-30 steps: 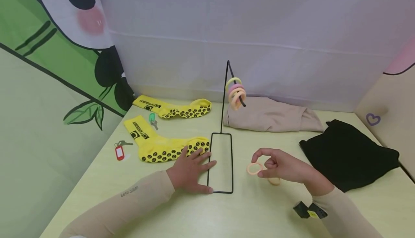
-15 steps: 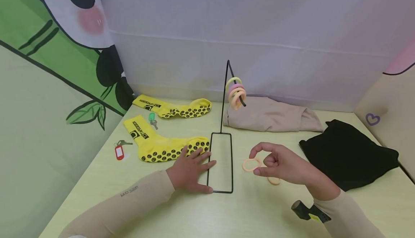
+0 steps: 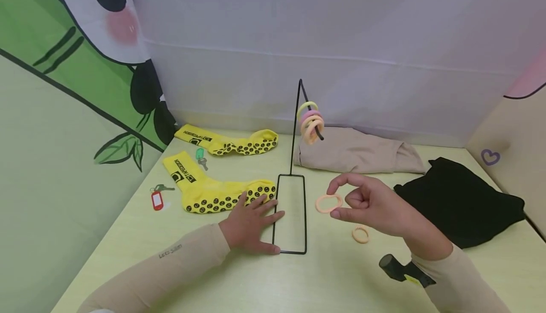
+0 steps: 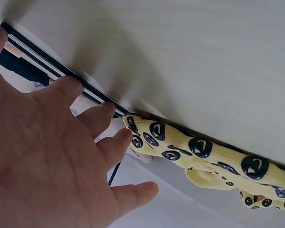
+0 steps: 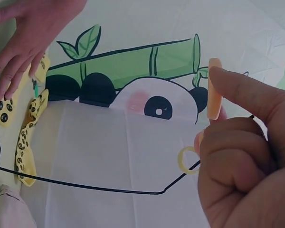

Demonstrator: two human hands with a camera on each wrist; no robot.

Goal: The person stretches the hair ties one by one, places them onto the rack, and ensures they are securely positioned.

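Note:
A peach ring (image 3: 317, 204) is pinched between the thumb and index finger of my right hand (image 3: 375, 206), above the table and right of the black wire stand (image 3: 295, 133). Edge-on, the same ring (image 5: 214, 90) shows in the right wrist view. On the stand's slanted arm hang a yellow ring, a pink ring (image 3: 314, 113) and peach rings. My left hand (image 3: 250, 228) rests with spread fingers across the left side of the stand's rectangular base, fingertips at a yellow sock (image 3: 213, 197). Another peach ring (image 3: 361, 242) lies on the table below my right hand.
A second yellow sock (image 3: 251, 145) lies behind the first. Keys with a red tag (image 3: 158, 201) and a green tag (image 3: 200, 154) are at the left. Folded beige cloth (image 3: 354, 152) lies behind the stand; black cloth (image 3: 456, 204) is at the right.
My right hand has lifted and moved slightly forward with the pinched ring, which has shifted left. The ring on the table has come into fuller view. My left hand has stayed put.

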